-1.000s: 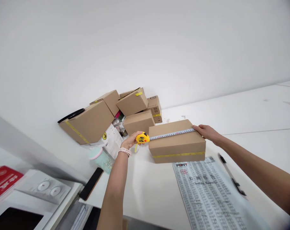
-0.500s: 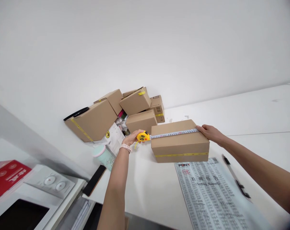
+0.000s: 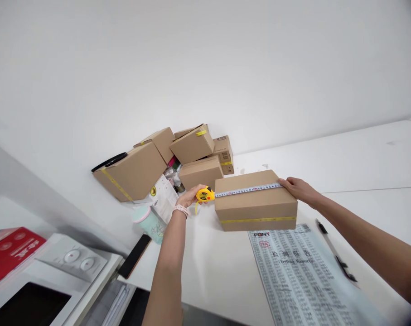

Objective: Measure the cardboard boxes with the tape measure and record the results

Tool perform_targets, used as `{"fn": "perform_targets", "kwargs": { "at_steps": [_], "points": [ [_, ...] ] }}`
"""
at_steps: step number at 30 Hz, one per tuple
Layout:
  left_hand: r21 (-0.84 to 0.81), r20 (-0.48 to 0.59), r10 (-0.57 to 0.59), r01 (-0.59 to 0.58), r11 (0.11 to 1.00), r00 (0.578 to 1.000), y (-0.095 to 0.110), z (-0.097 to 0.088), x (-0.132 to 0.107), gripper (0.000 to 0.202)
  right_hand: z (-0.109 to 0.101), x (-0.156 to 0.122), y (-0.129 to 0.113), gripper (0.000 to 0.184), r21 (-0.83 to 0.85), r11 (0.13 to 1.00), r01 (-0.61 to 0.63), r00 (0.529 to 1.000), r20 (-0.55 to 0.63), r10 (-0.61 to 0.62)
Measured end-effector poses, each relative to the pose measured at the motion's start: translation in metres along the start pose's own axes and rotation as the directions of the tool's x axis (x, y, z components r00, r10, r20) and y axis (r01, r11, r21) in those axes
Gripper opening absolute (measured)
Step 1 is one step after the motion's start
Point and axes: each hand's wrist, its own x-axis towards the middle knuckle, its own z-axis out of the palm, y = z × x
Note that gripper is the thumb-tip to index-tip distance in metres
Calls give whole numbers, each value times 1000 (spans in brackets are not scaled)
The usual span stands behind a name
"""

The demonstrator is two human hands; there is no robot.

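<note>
Yellow plastic tape measure (image 3: 204, 194), gripped by left hand (image 3: 190, 195), is brought nearer the brown cardboard box (image 3: 256, 209), behind front edge of white bench (image 3: 212, 271); its printed blade (image 3: 249, 189), pinched by right hand (image 3: 301, 190), may recoil if loosened.

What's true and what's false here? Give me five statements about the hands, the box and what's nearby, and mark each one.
1. The left hand holds a yellow tape measure. True.
2. The blade runs along the top of the nearest box. True.
3. The right hand holds the pen. False: it is at the blade's far end; the pen lies near the report.
4. The pink wristband is on the right wrist. False: it is on the left.
5. A yellow strip runs along the nearest box's front. True.
</note>
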Motion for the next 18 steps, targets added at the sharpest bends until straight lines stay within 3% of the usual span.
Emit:
{"fn": "perform_targets", "kwargs": {
  "at_steps": [5,8,10,13,14,16,18],
  "points": [
    [3,68,48,-48,999,997,23,3,-27,37,-11,2,-1,44,43,998,37,999,-21,-36],
    [-5,211,43,-43,999,977,27,28,-66,59,-32,0,-14,47,122,985,121,992,-46,-116],
    [-17,338,-20,27,999,941,13,64,-97,69,-45,-3,-29,47,143,972,184,983,-47,-179],
    [-304,470,-5,168,938,883,-24,135,-135,60,-52,-8,-53,49,113,960,255,965,37,-260],
    [-418,464,30,189,888,885,-37,158,-142,57,-50,-8,-59,51,115,955,274,957,67,-283],
    [-618,353,125,131,775,927,-53,195,-149,51,-40,-4,-65,55,159,940,301,946,71,-315],
    [-689,319,144,125,714,937,-54,218,-144,52,-25,3,-63,61,180,937,300,952,1,-305]
  ]
}}
